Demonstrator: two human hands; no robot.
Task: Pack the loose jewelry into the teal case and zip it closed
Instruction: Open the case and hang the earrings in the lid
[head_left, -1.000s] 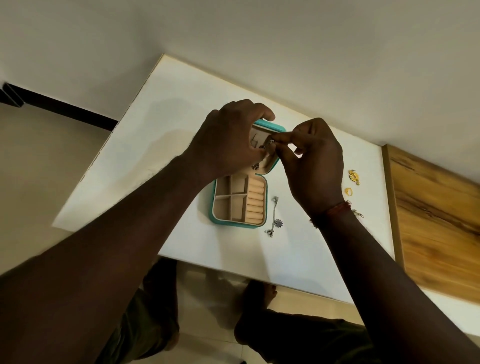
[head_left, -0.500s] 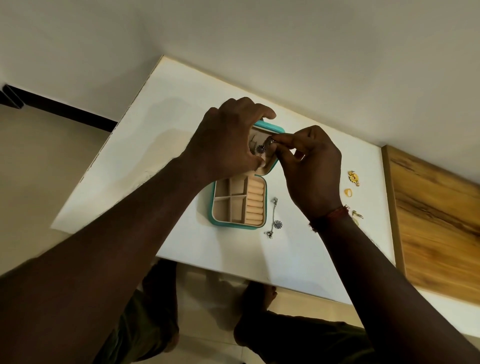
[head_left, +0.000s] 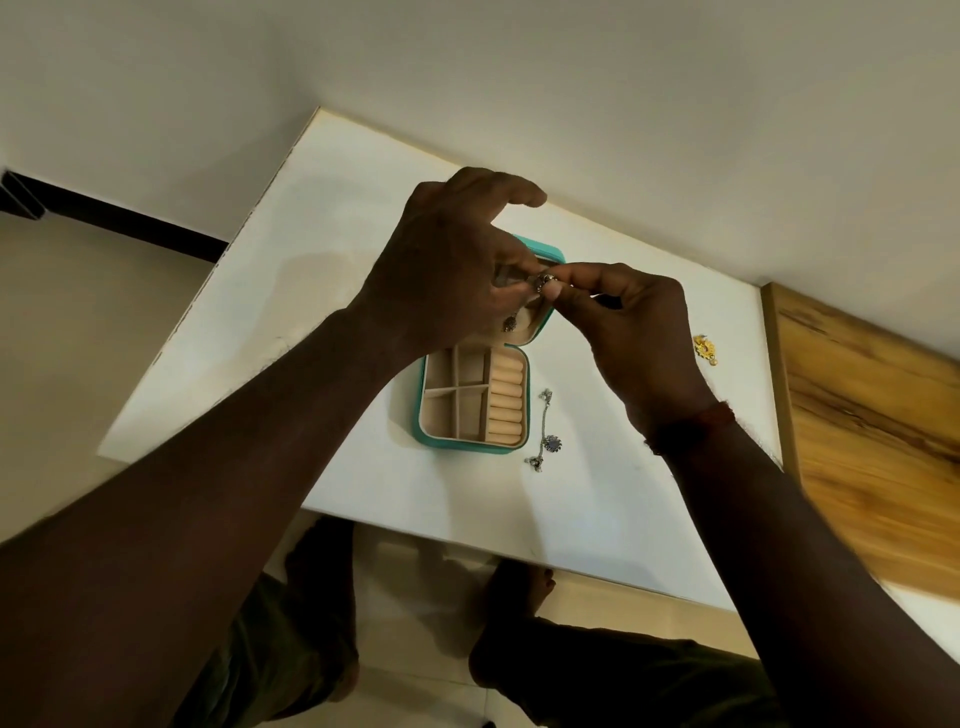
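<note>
The teal case (head_left: 418, 415) lies open on the white table (head_left: 332, 270), its beige tray showing compartments and ring rolls. Its raised lid (head_left: 550, 312) stands behind the tray, partly hidden by my hands. Both my left hand (head_left: 447, 265) and my right hand (head_left: 634, 332) pinch a small silver jewelry piece (head_left: 543, 280) in front of the lid. A dark pendant (head_left: 509, 323) hangs below my left hand inside the lid. A silver chain with charms (head_left: 545, 431) lies just right of the case. A gold earring (head_left: 705, 349) lies further right.
A wooden surface (head_left: 872, 426) adjoins the table on the right. A white wall rises behind the table. Below the table's near edge my legs and feet (head_left: 519, 587) show on a tiled floor.
Both hands have kept pinching the small silver piece at the lid. My right hand has shifted slightly and now covers the gold ring that lay near my wrist.
</note>
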